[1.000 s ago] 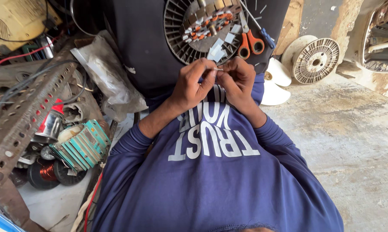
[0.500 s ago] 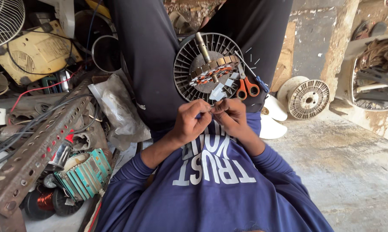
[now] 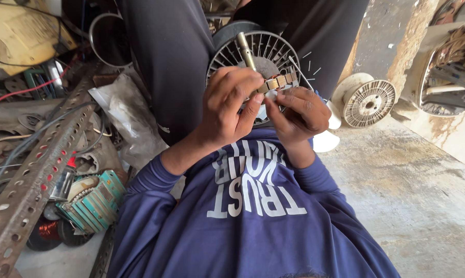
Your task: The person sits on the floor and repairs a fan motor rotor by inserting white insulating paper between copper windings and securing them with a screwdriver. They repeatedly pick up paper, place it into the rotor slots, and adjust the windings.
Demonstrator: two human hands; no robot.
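Both hands raised at upper centre of the frame, close together in front of a round grey metal fan-motor stator point(image 3: 266, 51) with radial slots and a brass-coloured shaft standing up from it. Left hand point(image 3: 227, 105) curled, thumb and forefinger pressed together on something small and pale – too small to tell what. Right hand point(image 3: 299, 113) just beside, fingertips pinched toward the same spot, touching or nearly touching the left thumb. Near the fingertips, a short row of copper-and-tan winding ends on the stator face.

By the look of it, midway: windings seated in part of the core, many slots bare – fine finger work on the leads apparently not finished.

No readable packaging dealt with here. At right of centre, a white plastic wire spool point(image 3: 369, 103), round, lying flat. At lower left, a teal and cream ribbed block point(image 3: 91, 201) among scrap, beside a long rusty perforated angle iron point(image 3: 34, 180). At upper left, a yellow dented metal casing point(image 3: 21, 33).
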